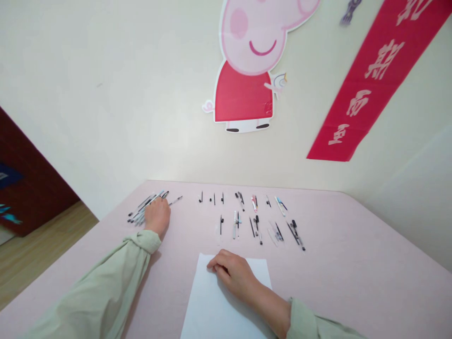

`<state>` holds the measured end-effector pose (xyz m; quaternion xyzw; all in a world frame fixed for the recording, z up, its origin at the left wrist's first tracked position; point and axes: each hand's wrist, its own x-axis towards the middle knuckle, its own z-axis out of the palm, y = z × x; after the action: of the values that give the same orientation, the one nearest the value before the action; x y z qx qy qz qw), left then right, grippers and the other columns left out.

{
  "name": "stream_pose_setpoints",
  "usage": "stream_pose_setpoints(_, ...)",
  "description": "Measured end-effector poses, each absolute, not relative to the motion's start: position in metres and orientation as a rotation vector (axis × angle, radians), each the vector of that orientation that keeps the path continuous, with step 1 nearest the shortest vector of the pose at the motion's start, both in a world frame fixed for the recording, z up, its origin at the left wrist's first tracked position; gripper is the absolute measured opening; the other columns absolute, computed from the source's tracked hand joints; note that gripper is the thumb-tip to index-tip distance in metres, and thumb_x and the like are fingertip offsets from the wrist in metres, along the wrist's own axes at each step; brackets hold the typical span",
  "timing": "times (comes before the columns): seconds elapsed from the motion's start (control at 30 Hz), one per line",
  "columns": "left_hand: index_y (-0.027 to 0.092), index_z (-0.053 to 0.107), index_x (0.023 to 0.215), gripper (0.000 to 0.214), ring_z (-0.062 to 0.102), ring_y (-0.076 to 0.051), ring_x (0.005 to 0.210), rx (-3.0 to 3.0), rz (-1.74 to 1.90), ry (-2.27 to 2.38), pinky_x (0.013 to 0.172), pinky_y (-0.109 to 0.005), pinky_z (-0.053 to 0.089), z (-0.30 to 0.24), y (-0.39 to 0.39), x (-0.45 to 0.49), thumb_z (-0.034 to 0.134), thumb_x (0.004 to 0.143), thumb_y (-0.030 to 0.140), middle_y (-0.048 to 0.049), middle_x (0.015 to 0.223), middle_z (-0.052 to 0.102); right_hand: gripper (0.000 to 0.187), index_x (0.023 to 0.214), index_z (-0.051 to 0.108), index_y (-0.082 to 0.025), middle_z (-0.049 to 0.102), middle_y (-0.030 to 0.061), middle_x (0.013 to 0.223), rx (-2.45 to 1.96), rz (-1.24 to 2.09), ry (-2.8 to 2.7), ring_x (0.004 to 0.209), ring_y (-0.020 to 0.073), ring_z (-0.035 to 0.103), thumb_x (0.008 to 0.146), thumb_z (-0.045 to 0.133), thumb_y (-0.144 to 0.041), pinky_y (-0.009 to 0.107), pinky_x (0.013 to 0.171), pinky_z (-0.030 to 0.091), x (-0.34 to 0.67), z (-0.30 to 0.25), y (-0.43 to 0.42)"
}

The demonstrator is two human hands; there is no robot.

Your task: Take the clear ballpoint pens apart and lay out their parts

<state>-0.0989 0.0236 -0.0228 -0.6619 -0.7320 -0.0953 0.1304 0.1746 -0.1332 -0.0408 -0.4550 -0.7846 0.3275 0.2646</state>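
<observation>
My left hand [157, 215] reaches to the far left of the pink table [353, 282], fingers curled down onto a bunch of pens [143, 207] lying side by side. One more pen [175, 201] lies just right of that hand. My right hand [235, 273] rests with fingers bent on the top of a white sheet of paper [219, 310] near the front edge. Beyond the paper, several pen parts [256, 214] are laid out in two rows.
A cream wall with a pink cartoon pig cutout [250, 61] and a red banner [374, 75] rises behind the table. Wooden floor [35, 249] and dark red furniture [24, 188] lie to the left.
</observation>
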Motion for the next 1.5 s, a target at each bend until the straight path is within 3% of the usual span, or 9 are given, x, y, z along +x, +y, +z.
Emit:
stream_pose_setpoints(0.13, 0.012, 0.062, 0.092, 0.027, 0.059, -0.03, 0.094, -2.005, -0.409, -2.068, 0.077, -0.039, 0.044, -0.02, 0.013, -0.076, 0.04, 0.086, 0.026, -0.0169, 0.1, 0.06, 0.033, 0.089, 0.07, -0.022, 0.066, 0.0007, 0.088, -1.202, 0.919, -2.08, 0.084, 0.0133, 0.06, 0.078, 0.046, -0.003, 0.023, 0.076, 0.041, 0.174, -0.04, -0.134)
stream_pose_setpoints(0.23, 0.017, 0.058, 0.089, 0.021, 0.059, -0.025, 0.089, -2.276, -0.896, -2.024, 0.078, -0.035, 0.045, -0.016, -0.013, -0.044, 0.041, 0.087, 0.03, -0.0093, 0.092, 0.062, 0.027, 0.088, 0.068, -0.02, 0.066, 0.0016, 0.084, -1.173, 1.097, -1.938, 0.077, 0.0128, 0.06, 0.079, 0.047, -0.006, 0.024, 0.073, 0.043, 0.175, -0.037, -0.132)
stream_pose_setpoints(0.33, 0.021, 0.054, 0.09, 0.02, 0.059, -0.018, 0.074, -2.768, -1.238, -1.952, 0.069, -0.029, 0.046, -0.013, -0.055, -0.009, 0.042, 0.088, 0.037, -0.0014, 0.081, 0.063, 0.015, 0.09, 0.062, -0.018, 0.065, 0.002, 0.076, -1.127, 1.437, -1.626, 0.058, 0.0103, 0.056, 0.085, 0.049, -0.024, 0.022, 0.057, 0.043, 0.183, -0.031, -0.126)
stream_pose_setpoints(0.47, 0.021, 0.057, 0.088, 0.019, 0.058, -0.016, 0.076, -3.103, -1.288, -1.789, 0.068, -0.026, 0.044, -0.014, -0.099, 0.022, 0.045, 0.089, 0.034, -0.0017, 0.082, 0.063, 0.046, 0.091, 0.054, -0.017, 0.065, 0.0027, 0.071, -1.147, 1.664, -1.247, 0.047, 0.0097, 0.054, 0.082, 0.048, -0.061, 0.021, 0.045, 0.039, 0.209, -0.026, -0.119)
stream_pose_setpoints(0.63, 0.021, 0.063, 0.09, 0.017, 0.058, -0.016, 0.074, -3.154, -1.305, -1.749, 0.066, -0.026, 0.044, -0.02, -0.107, 0.028, 0.051, 0.086, 0.033, -0.0027, 0.084, 0.063, 0.059, 0.067, 0.056, -0.015, 0.047, -0.0042, 0.041, -1.275, 1.56, -1.264, 0.035, 0.0069, 0.038, 0.078, 0.042, -0.072, 0.02, 0.04, 0.027, 0.234, -0.033, -0.122)
stream_pose_setpoints(0.77, 0.021, 0.063, 0.094, 0.019, 0.061, -0.016, 0.075, -3.019, -1.596, -1.993, 0.068, -0.027, 0.046, -0.022, -0.103, 0.025, 0.057, 0.081, 0.034, -0.003, 0.088, 0.065, 0.057, 0.063, 0.055, -0.017, 0.042, -0.0058, 0.037, -1.307, 1.433, -1.332, 0.034, 0.007, 0.033, 0.08, 0.042, -0.069, 0.021, 0.041, 0.025, 0.237, -0.036, -0.123)
stream_pose_setpoints(0.93, 0.018, 0.062, 0.093, 0.026, 0.058, -0.014, 0.067, -2.76, -2.024, -2.389, 0.062, -0.025, 0.045, -0.022, -0.103, 0.022, 0.06, 0.078, 0.039, 0.0006, 0.072, 0.062, 0.056, 0.061, 0.053, -0.017, 0.042, -0.006, 0.037, -1.312, 1.378, -1.329, 0.035, 0.0074, 0.034, 0.081, 0.041, -0.069, 0.021, 0.042, 0.027, 0.238, -0.04, -0.122)
stream_pose_setpoints(1.23, 0.018, 0.064, 0.103, 0.034, 0.064, -0.019, 0.08, -2.928, -1.945, -2.346, 0.073, -0.03, 0.049, -0.017, -0.107, 0.018, 0.058, 0.079, 0.041, -0.0047, 0.078, 0.07, 0.053, 0.083, 0.065, -0.013, 0.045, -0.0061, 0.039, -1.239, 1.452, -1.35, 0.035, 0.0081, 0.032, 0.084, 0.044, -0.062, 0.022, 0.041, 0.024, 0.239, -0.036, -0.124)
stream_pose_setpoints(1.5, 0.02, 0.061, 0.095, 0.024, 0.061, -0.017, 0.077, -3.097, -1.529, -1.996, 0.071, -0.027, 0.046, -0.015, -0.111, 0.012, 0.046, 0.089, 0.039, -0.0035, 0.083, 0.067, 0.053, 0.077, 0.066, -0.013, 0.039, -0.0076, 0.035, -1.31, 1.44, -1.354, 0.034, 0.0075, 0.026, 0.086, 0.043, -0.06, 0.023, 0.043, 0.023, 0.243, -0.034, -0.124)
